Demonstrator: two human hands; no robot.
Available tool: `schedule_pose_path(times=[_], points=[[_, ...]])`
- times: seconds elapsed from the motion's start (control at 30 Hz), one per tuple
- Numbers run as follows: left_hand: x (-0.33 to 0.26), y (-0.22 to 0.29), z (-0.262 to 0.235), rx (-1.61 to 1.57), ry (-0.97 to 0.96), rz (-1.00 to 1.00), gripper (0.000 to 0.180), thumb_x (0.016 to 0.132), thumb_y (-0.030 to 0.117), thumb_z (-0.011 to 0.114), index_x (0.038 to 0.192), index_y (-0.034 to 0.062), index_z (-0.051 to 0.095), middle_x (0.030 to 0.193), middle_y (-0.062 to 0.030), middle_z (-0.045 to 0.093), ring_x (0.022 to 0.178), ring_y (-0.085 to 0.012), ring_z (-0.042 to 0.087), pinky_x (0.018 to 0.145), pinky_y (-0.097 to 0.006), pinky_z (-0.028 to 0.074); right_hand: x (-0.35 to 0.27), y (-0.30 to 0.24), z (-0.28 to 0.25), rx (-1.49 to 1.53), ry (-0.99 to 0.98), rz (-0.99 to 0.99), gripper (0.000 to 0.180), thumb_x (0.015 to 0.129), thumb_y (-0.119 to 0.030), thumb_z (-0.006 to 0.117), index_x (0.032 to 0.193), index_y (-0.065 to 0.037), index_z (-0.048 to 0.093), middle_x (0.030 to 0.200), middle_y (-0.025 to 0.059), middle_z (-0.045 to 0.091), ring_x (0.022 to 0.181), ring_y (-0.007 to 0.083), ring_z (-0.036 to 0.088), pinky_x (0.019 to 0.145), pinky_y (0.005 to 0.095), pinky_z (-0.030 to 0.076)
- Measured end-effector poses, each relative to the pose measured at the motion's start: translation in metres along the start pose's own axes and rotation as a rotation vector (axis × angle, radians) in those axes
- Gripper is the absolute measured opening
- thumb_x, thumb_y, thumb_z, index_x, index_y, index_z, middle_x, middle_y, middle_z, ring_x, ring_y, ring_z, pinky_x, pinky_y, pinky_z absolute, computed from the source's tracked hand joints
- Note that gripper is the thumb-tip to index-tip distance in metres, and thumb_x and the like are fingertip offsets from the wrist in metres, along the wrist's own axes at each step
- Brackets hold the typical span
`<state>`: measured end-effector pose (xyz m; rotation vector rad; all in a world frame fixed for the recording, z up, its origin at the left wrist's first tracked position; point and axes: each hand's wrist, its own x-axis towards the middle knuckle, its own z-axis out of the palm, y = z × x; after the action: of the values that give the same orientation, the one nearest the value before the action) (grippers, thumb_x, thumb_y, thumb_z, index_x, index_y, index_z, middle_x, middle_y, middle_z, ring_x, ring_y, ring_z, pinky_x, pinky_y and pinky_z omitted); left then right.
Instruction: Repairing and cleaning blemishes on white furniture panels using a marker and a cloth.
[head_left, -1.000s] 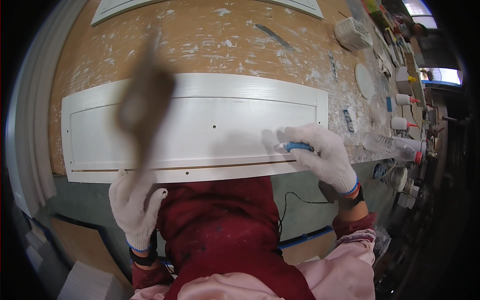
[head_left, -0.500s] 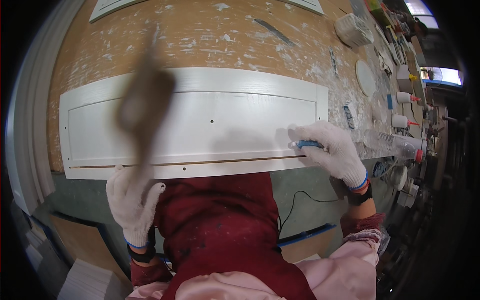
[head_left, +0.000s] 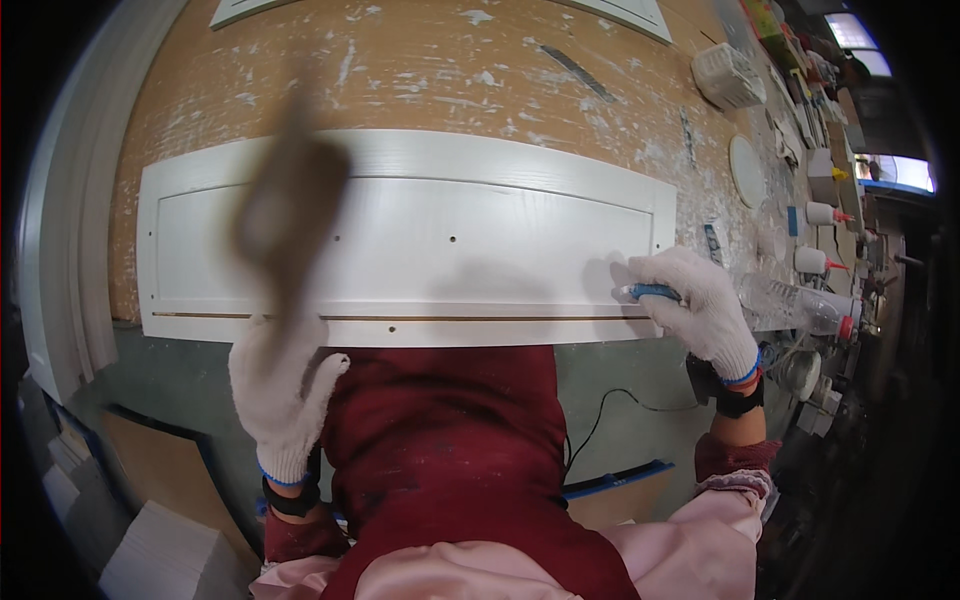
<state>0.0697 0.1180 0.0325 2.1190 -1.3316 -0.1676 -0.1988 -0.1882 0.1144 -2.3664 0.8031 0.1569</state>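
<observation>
A white rectangular panel [head_left: 400,270] lies flat before me, with a framed border and a few small dark holes. Along its near side runs a thin brown groove [head_left: 440,317]. My left hand [head_left: 285,395], in a white knit glove, rests at the panel's near edge at left; its fingers reach onto the edge, with the thumb apart. Over the panel's near right corner, my gloved right hand [head_left: 695,305] is closed around a small blue-handled tool [head_left: 655,292]. The tool's pale tip points left; its exact kind is hard to make out. A blurred dark shape hides part of the panel's left side.
The brown worktop [head_left: 420,80] is smeared with white. At right stand a white tub [head_left: 727,76], a round white lid [head_left: 746,170], a clear plastic bottle [head_left: 800,305] and white bottles with red tips [head_left: 825,214]. Another white panel [head_left: 640,15] lies at the far edge.
My right hand with the blue-handled tool has moved a little right along the panel. The whole view has shifted slightly. My left hand stays at the near edge.
</observation>
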Motion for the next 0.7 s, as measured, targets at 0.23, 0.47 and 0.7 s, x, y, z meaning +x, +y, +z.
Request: schedule_pose_path(times=[0.23,0.47,0.7], points=[[-0.003,0.003,0.008,0.000,0.050,0.004,0.052,0.062,0.010,0.084,0.112,0.0084,0.071,0.106,-0.0054,0.064,0.102,-0.0292,0.058,0.099,-0.047,0.047,0.007,-0.006,0.013,0.022,-0.040,-0.083,0.028,0.080,-0.006,0.067,0.108,-0.009,0.068,0.085,0.0117,0.063,0.080,0.0302,0.062,0.073,0.0379,0.050],[-0.005,0.003,0.006,0.039,0.090,0.016,0.050,0.063,0.009,0.084,0.111,0.0085,0.070,0.107,-0.0051,0.064,0.101,-0.0290,0.058,0.093,-0.044,0.048,0.003,-0.010,-0.003,-0.246,-0.138,0.047,0.031,0.075,-0.003,0.071,0.106,-0.007,0.070,0.087,0.0102,0.061,0.078,0.0272,0.061,0.071,0.0339,0.048],[-0.006,-0.001,0.008,0.080,0.182,0.004,0.045,0.063,0.007,0.084,0.107,0.0079,0.071,0.101,-0.0043,0.065,0.097,-0.0280,0.058,0.087,-0.041,0.048,0.037,-0.047,0.025,0.143,-0.058,-0.196,0.030,0.081,-0.005,0.070,0.111,-0.009,0.069,0.086,0.0122,0.063,0.078,0.0295,0.063,0.070,0.0381,0.050]])
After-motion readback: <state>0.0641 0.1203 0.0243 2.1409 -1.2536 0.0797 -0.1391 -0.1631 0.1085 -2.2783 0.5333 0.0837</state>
